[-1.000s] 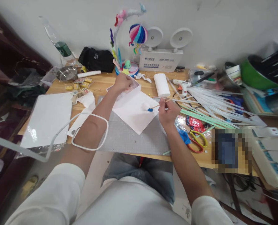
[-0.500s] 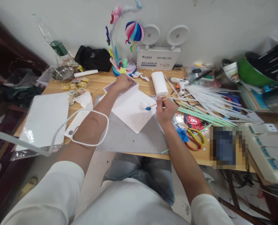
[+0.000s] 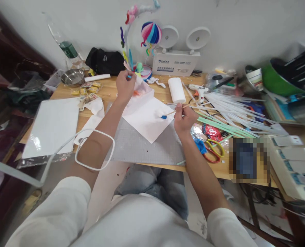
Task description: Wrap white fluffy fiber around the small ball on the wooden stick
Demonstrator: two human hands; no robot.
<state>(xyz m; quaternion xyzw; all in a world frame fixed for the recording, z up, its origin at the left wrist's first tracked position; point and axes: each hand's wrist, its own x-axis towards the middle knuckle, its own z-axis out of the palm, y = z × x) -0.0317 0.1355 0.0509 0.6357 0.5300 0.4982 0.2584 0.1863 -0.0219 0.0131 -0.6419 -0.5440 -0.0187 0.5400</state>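
My left hand (image 3: 126,85) is raised over a shallow white box (image 3: 147,92), its thumb and fingers pinched together. Something pale and thin shows beside the fingertips, too blurred to name. Inside the box lies a bit of orange. My right hand (image 3: 185,118) grips a thin wooden stick (image 3: 171,113). The stick's blue tip (image 3: 163,117) rests over a white sheet (image 3: 149,128), beside a small white fluffy tuft (image 3: 158,113). Beneath the sheet is a grey cutting mat (image 3: 147,154).
A white roll (image 3: 177,90), a glue gun (image 3: 198,91) and many white and green strips (image 3: 227,106) lie to the right. Scissors (image 3: 214,149) are near the front edge. A colourful hanging decoration (image 3: 151,33) stands behind. A white looped frame (image 3: 113,147) crosses my left forearm.
My left hand has risen out of the box and moved slightly left, with something pale at its fingers. Orange now shows in the box. My right hand keeps the stick nearly in place.
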